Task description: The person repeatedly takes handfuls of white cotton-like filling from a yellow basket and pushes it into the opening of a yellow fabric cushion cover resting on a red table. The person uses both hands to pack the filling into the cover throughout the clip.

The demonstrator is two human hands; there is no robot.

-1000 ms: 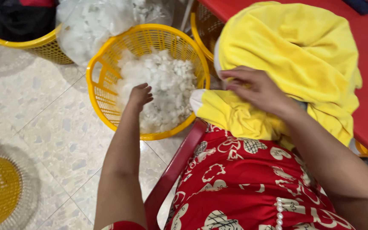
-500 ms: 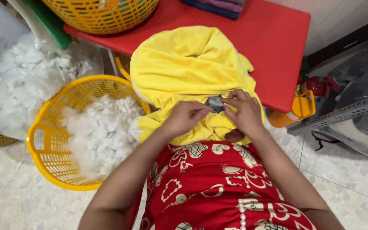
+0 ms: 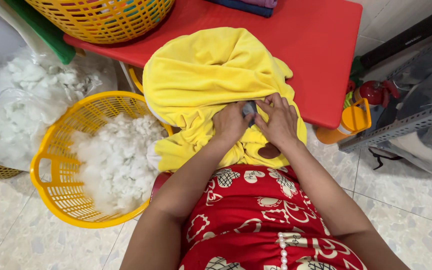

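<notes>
A flat red plastic table (image 3: 321, 55) fills the top of the view, with a woven yellow plastic basket (image 3: 101, 17) standing at its far left corner. On the floor to the left sits a round yellow plastic basket (image 3: 51, 165) heaped with white fibre stuffing (image 3: 113, 160). A soft yellow plush fabric cover (image 3: 206, 75) drapes over the table's near edge into the lap. The left hand (image 3: 231, 122) and right hand (image 3: 278, 120) lie close together on it, fingers pinched on a small grey opening (image 3: 249, 107), possibly a gap in the seam.
</notes>
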